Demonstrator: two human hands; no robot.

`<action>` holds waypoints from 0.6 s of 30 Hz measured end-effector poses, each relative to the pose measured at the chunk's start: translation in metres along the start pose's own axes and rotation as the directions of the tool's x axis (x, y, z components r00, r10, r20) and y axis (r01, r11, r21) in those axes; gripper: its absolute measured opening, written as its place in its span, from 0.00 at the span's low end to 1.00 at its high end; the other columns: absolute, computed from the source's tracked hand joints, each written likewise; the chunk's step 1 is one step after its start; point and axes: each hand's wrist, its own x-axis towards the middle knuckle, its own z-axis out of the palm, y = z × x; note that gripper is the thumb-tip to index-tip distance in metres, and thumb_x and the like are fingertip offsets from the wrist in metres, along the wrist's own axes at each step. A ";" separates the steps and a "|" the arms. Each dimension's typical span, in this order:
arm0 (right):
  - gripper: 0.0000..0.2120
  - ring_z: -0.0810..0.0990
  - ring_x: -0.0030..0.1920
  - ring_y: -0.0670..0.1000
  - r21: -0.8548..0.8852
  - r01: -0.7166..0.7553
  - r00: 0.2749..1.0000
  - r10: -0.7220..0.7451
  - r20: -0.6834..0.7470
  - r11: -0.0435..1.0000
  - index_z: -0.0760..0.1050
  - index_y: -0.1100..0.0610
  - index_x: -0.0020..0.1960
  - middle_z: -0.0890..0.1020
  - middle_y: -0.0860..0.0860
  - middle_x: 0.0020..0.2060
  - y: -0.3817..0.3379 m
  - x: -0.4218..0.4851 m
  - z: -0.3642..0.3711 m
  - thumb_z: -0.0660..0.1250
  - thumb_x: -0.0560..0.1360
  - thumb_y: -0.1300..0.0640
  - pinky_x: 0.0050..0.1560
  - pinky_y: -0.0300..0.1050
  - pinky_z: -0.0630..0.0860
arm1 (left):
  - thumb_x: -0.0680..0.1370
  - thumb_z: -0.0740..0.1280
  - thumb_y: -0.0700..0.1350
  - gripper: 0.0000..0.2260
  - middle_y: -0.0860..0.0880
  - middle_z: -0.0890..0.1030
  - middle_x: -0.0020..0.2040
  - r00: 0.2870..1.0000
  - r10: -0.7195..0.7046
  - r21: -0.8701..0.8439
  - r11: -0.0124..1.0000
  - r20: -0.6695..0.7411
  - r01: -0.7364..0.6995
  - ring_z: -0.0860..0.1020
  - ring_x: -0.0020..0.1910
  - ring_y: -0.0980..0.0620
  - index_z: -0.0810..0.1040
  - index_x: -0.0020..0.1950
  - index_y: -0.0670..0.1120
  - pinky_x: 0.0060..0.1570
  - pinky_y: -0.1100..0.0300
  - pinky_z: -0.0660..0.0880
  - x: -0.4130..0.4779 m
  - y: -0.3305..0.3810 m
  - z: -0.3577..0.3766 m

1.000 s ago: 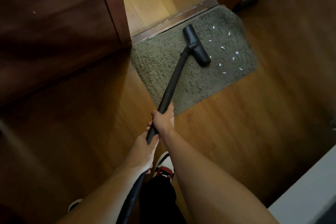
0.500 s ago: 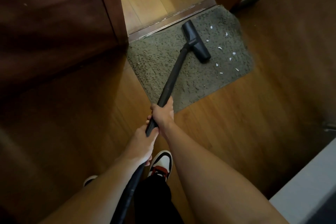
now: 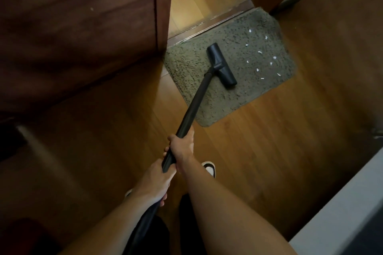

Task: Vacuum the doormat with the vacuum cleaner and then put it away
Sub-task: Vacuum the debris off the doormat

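Two hands: both on one black wand, person standing, view straight down.
Floor [image 3: 269, 151]: brown wood boards; carries everything below.
Door [image 3: 83, 27]: dark wood, left of the doormat's left edge.
Doormat [image 3: 244, 93]: grey-green, shaggy, far edge against the threshold strip [image 3: 209, 21].
Vacuum wand [image 3: 194, 105]: slants from the hands up to the mat, crossing its near-left edge.
Vacuum head [image 3: 221, 66]: flat on the mat's middle, set diagonally.
Right hand [image 3: 183, 147]: higher on the wand, fingers curled tight round it, thumb laid along the tube.
Left hand [image 3: 155, 182]: just behind, fingers wrapped round the wand's lower end.
Shoe [image 3: 210, 168]: white toe, beside the right forearm.
Paper scraps [image 3: 259, 52]: white, scattered over the mat's right half, right of the head.
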 end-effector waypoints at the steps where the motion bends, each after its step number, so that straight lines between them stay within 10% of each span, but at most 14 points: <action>1: 0.36 0.77 0.29 0.51 0.011 0.005 1.000 -0.005 -0.011 1.000 0.52 0.38 0.79 0.79 0.56 0.45 0.007 -0.005 0.006 0.64 0.80 0.63 0.31 0.48 0.80 | 0.82 0.58 0.56 0.15 0.46 0.77 0.34 1.000 -0.001 0.029 1.000 -0.001 0.001 0.75 0.25 0.52 0.73 0.51 0.45 0.26 0.60 0.72 -0.005 -0.006 -0.006; 18: 0.31 0.75 0.24 0.49 0.105 0.086 0.993 -0.077 -0.085 0.991 0.62 0.49 0.78 0.76 0.51 0.31 0.070 0.006 0.019 0.66 0.79 0.64 0.25 0.43 0.75 | 0.81 0.63 0.54 0.11 0.45 0.82 0.39 1.000 0.014 0.121 0.992 0.001 -0.014 0.81 0.32 0.48 0.75 0.47 0.47 0.32 0.55 0.77 0.012 -0.065 0.000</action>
